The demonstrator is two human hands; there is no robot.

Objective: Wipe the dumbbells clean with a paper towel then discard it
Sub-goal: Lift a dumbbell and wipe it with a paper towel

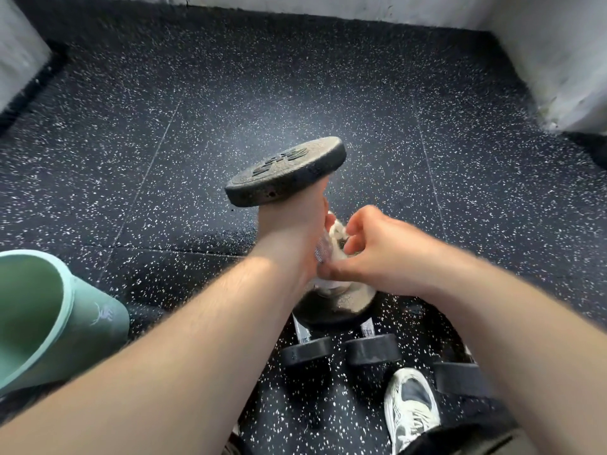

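The left hand [292, 224] is wrapped around the handle of a dumbbell [285, 170] that stands tilted on end, its upper disc above the fist and its lower disc resting on the speckled floor [328, 87]. The right hand [377, 247] pinches a crumpled paper towel [336, 236] against the handle just beside the left hand. Three more dumbbells [372, 349] lie nearer the person, next to a shoe [412, 402]. A green bin [49, 316] sits at the left.
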